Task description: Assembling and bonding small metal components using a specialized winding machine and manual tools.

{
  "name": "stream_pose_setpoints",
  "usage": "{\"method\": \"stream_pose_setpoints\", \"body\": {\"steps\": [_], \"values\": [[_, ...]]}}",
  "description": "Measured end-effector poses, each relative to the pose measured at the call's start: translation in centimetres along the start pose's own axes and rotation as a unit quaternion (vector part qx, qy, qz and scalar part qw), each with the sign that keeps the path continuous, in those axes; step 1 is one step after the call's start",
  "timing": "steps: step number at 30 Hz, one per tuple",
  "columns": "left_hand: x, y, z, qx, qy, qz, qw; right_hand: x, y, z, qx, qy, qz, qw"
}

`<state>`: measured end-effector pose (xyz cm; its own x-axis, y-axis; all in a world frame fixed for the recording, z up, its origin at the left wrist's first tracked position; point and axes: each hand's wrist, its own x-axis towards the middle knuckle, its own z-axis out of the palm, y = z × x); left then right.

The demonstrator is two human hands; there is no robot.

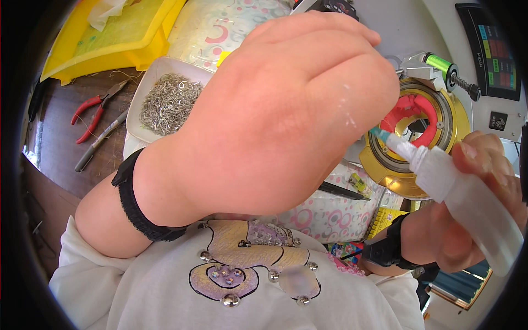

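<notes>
My left hand (pixel 286 110) fills the middle of the view, its back toward me. Its fingers are curled closed at the far side, and whatever they may hold is hidden. At the right, my right hand (pixel 484 170) grips a translucent white squeeze bottle (pixel 478 203). The bottle's white nozzle ends in a teal tip (pixel 379 133), which points at the lower right side of my left hand; whether it touches is unclear. Behind the bottle's nozzle stands a gold ring-shaped machine (pixel 393 179) with a red inner ring (pixel 430 110).
A white dish (pixel 133 124) of small metal hooks (pixel 168 104) sits left of my left hand. Farther left lie red-handled pliers (pixel 94 113) and a grey pen (pixel 99 144). A yellow bin (pixel 104 58) stands behind. A green thread spool (pixel 440 64) and dark display panel (pixel 492 52) are far right.
</notes>
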<state>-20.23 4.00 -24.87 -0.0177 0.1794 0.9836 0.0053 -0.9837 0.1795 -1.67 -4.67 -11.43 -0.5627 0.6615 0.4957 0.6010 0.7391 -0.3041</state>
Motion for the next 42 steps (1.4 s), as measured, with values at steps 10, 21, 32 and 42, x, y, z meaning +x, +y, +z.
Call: {"method": "stream_pose_setpoints", "body": {"steps": [10,21,32,42], "values": [[2.4,1.7,-2.5,0.038,-0.167,-0.075,0.982,0.1,0.3,-1.4,0.011,-0.076,-0.029,0.997],[3.5,3.5,-2.5,0.146,-0.245,-0.156,0.946,-8.1,-2.5,-8.9,0.151,0.488,0.065,0.857],[3.7,5.2,-2.5,0.23,-0.29,-0.122,0.921,-16.9,3.8,-14.5,-0.184,0.513,0.305,0.781],[3.6,4.7,-2.2,0.18,-0.254,-0.165,0.936,-16.4,1.8,-6.3,-0.34,0.342,0.299,0.824]]}}
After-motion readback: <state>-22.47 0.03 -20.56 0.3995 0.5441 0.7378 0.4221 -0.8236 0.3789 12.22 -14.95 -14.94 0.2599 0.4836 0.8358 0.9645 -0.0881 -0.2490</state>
